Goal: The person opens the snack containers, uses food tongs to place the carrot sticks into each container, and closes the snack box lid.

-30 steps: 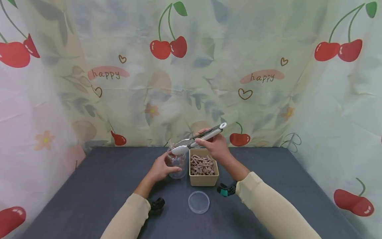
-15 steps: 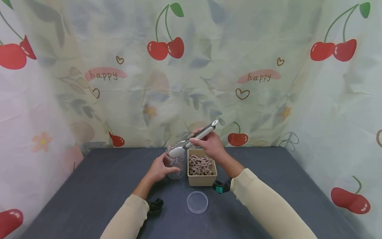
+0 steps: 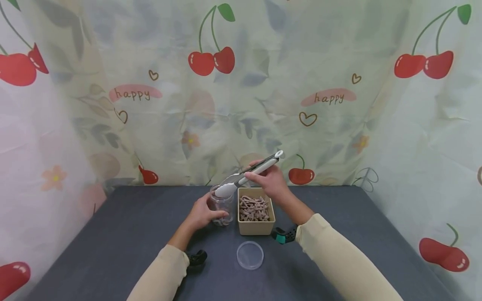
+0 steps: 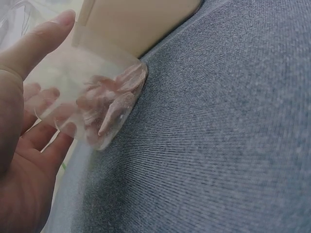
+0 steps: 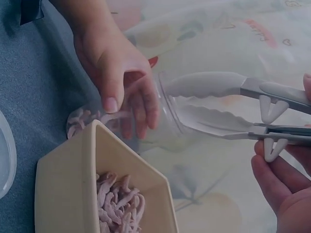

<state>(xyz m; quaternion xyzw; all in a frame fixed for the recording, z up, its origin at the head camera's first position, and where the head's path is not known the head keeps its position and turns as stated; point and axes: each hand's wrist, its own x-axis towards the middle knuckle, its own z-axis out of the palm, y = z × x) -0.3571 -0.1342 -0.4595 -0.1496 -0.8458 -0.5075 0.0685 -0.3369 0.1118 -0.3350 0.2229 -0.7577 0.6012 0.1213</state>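
My left hand (image 3: 199,214) grips a clear jar (image 3: 226,205) around its side, thumb in front. Several pinkish-brown, strip-like pieces (image 4: 114,99) lie at the jar's bottom in the left wrist view. My right hand (image 3: 274,184) holds white-tipped tongs (image 3: 257,168) by the handles, slanting down to the left. In the right wrist view the tongs' scalloped heads (image 5: 209,85) stand apart at the jar's mouth, nothing showing between them. Right beside the jar is a beige box (image 3: 257,228) holding a heap of similar pieces (image 3: 254,208).
A round translucent lid (image 3: 250,255) lies flat on the dark cloth-covered table (image 3: 128,234), in front of the box. Behind the table's far edge hangs a curtain (image 3: 241,108) printed with cherries, and more of it hangs at both sides.
The pieces that stuck up at the tongs' tips have dropped to the jar's bottom. The tongs dipped left toward the mouth, then came slightly back right with spread heads. The left hand stays put.
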